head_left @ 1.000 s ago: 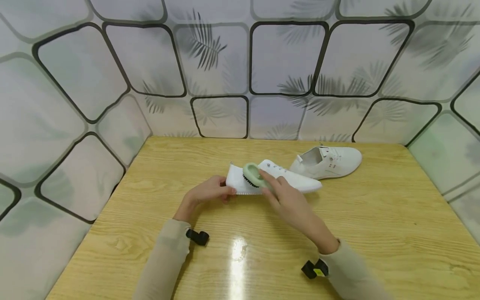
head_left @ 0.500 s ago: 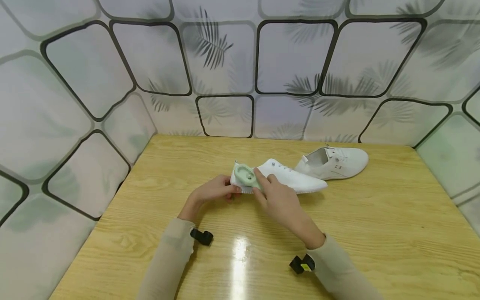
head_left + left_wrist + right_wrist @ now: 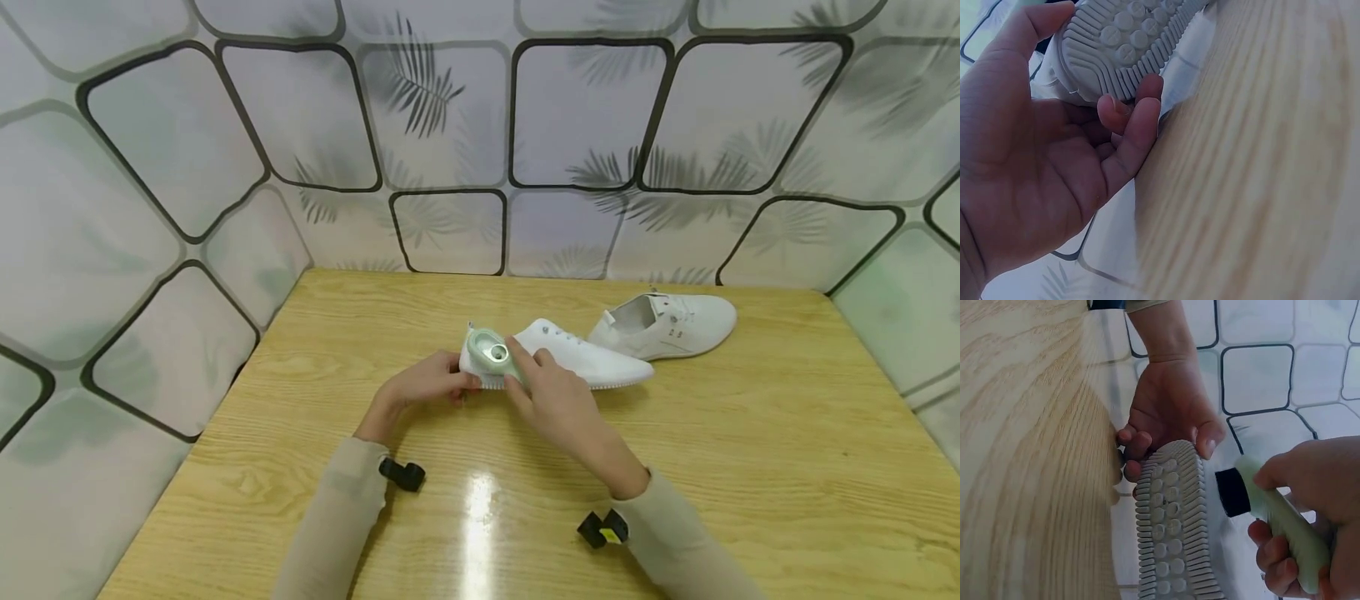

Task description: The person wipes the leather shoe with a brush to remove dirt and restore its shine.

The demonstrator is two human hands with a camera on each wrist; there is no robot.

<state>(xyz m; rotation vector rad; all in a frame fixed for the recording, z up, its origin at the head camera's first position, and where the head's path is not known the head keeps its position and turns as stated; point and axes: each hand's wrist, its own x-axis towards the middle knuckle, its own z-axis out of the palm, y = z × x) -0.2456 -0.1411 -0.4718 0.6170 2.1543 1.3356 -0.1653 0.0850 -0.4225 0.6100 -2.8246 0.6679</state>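
Observation:
A white shoe (image 3: 592, 360) is tipped on its side, its ridged, studded sole (image 3: 1169, 537) turned toward the person. My left hand (image 3: 423, 382) grips the heel end, thumb on the sole's edge and fingers curled beneath, as the left wrist view shows at the heel sole (image 3: 1125, 40). My right hand (image 3: 557, 398) holds a pale green brush (image 3: 1288, 534) by its handle, index finger along its back. In the head view the brush head lies over the shoe's heel side; its black bristles (image 3: 1233, 492) face the upper in the right wrist view.
A second white shoe (image 3: 675, 325) with laces stands behind and to the right, close to the held shoe's toe. The wooden table (image 3: 360, 308) ends at a patterned wall covering (image 3: 450, 233) at the back and sides.
Over the first half second, the right hand slid the brush leftward along the shoe toward the heel. Since then it has barely moved. The left hand keeps its grip on the heel.

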